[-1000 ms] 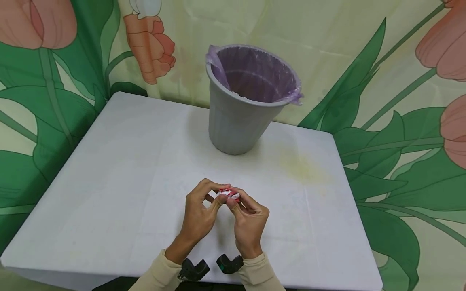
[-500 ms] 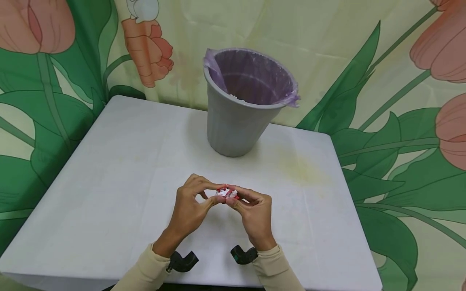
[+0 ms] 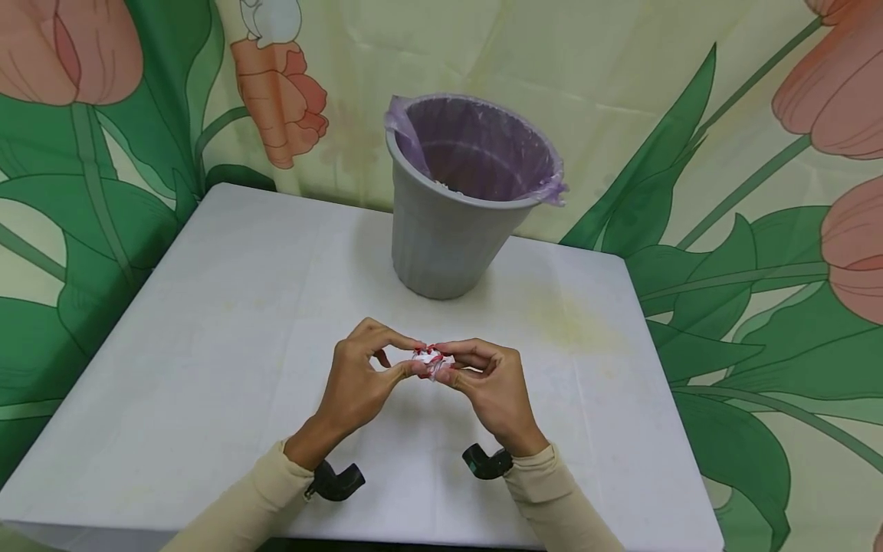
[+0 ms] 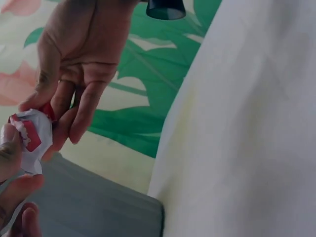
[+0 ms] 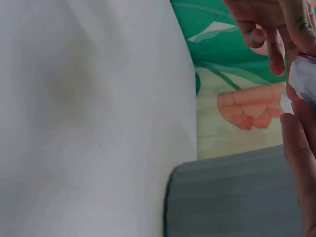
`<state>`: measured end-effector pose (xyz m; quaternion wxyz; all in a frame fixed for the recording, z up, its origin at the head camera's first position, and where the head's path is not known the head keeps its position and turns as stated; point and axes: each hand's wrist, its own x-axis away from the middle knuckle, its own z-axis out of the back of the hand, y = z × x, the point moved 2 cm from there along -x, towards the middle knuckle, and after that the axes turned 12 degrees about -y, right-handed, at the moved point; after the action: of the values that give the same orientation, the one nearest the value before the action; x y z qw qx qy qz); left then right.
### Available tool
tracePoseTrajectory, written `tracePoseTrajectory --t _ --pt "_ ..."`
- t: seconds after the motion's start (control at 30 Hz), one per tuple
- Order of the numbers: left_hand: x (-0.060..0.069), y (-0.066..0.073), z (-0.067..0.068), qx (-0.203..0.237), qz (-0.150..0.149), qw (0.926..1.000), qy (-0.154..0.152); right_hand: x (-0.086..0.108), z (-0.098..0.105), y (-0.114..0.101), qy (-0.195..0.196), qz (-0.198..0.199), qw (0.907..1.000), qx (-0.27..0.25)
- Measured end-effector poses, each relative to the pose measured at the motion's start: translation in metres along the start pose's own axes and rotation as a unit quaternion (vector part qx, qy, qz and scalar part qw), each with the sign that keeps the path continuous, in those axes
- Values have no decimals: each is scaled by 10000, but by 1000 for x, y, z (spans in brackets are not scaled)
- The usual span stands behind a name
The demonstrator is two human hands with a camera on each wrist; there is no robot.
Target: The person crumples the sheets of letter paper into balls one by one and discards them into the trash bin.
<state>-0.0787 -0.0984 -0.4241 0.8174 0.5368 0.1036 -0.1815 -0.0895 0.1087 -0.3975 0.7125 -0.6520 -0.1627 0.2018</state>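
Both hands meet over the near middle of the table at a small crumpled red-and-white wrapper (image 3: 433,360). My left hand (image 3: 359,376) pinches its left side between thumb and forefinger. From the right, my right hand (image 3: 495,387) pinches the other side with thumb and fingertips. In the left wrist view the wrapper (image 4: 34,138) shows a white, creased face with a red patch. Only a white part of the wrapper (image 5: 303,76) shows at the edge of the right wrist view. Whether anything is inside it cannot be seen.
A grey bin (image 3: 448,238) with a purple liner (image 3: 483,146) stands beyond the hands at the back of the table. Some white bits show inside it. White cloth covers the table (image 3: 207,345); a tulip-patterned curtain (image 3: 621,92) hangs behind.
Both hands have risen slightly away from the body, and the wrists have spread apart. The wrapper stays pinched between them and shows more white than before.
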Motion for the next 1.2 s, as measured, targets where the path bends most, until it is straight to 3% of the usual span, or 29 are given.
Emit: tracePoseTrajectory --t 0.27,0.9,1.2 --pt "-17 12 8 -52 -168 9998 114 -11 8 -19 68 57 9996 267" --pt "-74 51 42 -300 -525 9981 122 -43 31 -85 -157 343 9982 470" --pt "-98 67 52 -397 -706 9966 142 -58 42 -109 -61 523 9960 725"
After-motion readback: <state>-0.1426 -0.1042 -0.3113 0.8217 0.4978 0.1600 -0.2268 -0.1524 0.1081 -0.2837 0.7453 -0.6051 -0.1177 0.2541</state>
